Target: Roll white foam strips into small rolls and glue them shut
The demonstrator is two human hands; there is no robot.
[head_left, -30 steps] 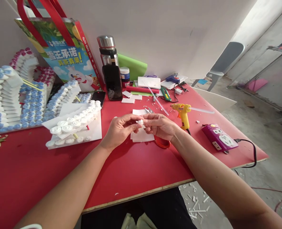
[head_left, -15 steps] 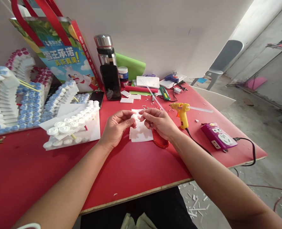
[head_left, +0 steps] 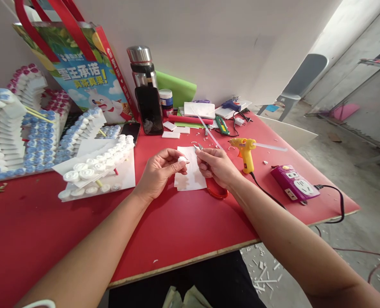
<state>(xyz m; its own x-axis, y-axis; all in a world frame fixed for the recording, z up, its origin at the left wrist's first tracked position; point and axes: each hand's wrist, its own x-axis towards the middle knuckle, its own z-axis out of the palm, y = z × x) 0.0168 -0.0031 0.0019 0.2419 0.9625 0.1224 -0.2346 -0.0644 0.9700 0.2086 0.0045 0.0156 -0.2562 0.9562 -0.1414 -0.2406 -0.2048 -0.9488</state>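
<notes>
Left hand [head_left: 158,171] pinches a small white rolled rosette [head_left: 182,158] over white paper sheets [head_left: 190,182].
From here I can't tell whether the curled right hand [head_left: 216,167] grips anything — too hard a pinch might crush the rosette.

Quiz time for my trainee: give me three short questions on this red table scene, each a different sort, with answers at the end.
1. Which hand pinches the small white roll?
2. Where is the yellow glue gun? A: on the chair; B: on the table; C: on the floor.
3. Fill in: in the picture, the purple socket box lies to the ___ of the glue gun.

Key: 1. The left hand. 2. B. 3. right.
</notes>
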